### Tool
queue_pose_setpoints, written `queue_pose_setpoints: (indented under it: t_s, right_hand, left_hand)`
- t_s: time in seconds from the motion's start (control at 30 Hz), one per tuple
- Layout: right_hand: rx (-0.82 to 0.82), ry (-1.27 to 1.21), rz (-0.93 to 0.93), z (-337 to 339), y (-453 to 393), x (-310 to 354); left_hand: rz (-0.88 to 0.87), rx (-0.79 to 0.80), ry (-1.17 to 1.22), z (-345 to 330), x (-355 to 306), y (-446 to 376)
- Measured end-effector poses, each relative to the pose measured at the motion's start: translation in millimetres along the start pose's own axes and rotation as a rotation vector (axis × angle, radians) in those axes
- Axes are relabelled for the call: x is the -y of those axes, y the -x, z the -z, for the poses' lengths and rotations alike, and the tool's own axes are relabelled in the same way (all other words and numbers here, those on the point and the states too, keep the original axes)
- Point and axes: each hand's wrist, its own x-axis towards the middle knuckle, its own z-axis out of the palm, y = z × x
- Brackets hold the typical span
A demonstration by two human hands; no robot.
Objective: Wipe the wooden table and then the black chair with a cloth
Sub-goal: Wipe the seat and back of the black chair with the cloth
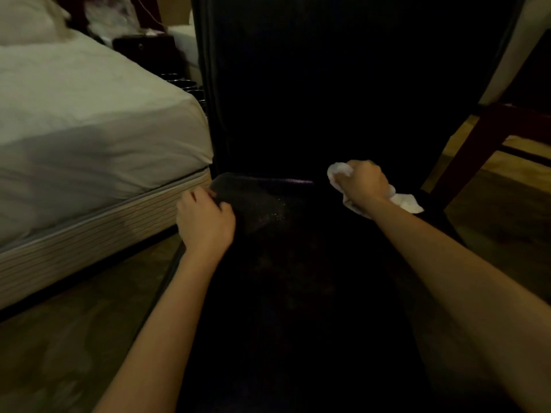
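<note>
Your right hand (362, 186) grips the white cloth (408, 202) on the black chair (298, 114). Your left hand (205, 222) clasps the seat's left edge.

Both forearms bare — no sleeves, no jewellery.

The right hand (362, 184) grips a white cloth (405, 202) against the black chair (298, 99) seat's back edge; the left hand (205, 220) holds the seat's left edge, beside a bed (74, 114).
</note>
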Motion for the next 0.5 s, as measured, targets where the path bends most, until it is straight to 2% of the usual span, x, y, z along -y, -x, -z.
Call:
queue_pose_setpoints:
  t_s: [0.1,0.2,0.5]
  right_hand:
    - [-0.01,0.074,0.006,-16.4,-0.3,11.8]
    - [-0.037,0.069,0.004,-30.2,-4.7,23.5]
    - [-0.059,0.062,0.13,-58.9,-17.9,43.5]
  left_hand:
    - [0.21,0.15,-0.148,-6.7,8.7,-16.8]
    - [0.378,0.249,-0.086,-15.3,11.0,-20.2]
    - [0.452,0.186,-0.037,-15.3,20.1,-26.2]
